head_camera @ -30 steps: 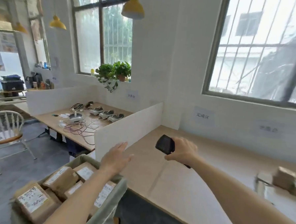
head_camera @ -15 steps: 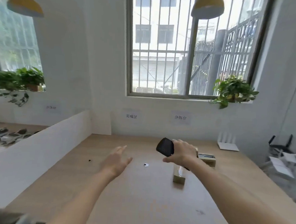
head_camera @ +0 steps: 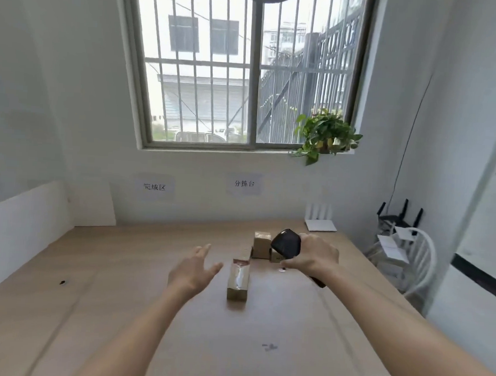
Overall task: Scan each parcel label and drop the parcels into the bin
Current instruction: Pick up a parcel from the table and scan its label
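Lying lengthwise on the wooden table [head_camera: 96,309], a long taped cardboard parcel [head_camera: 238,280] sits just right of the left hand [head_camera: 192,271], which hovers with fingers spread, holding nothing. Behind it stands a small upright cardboard box [head_camera: 262,244], with another low box [head_camera: 276,257] partly hidden beside it. Right hand [head_camera: 313,259] grips a black handheld scanner [head_camera: 286,244], head pointing left over the boxes. White router [head_camera: 320,220] at the table's back edge; potted plant [head_camera: 325,136] on the windowsill.
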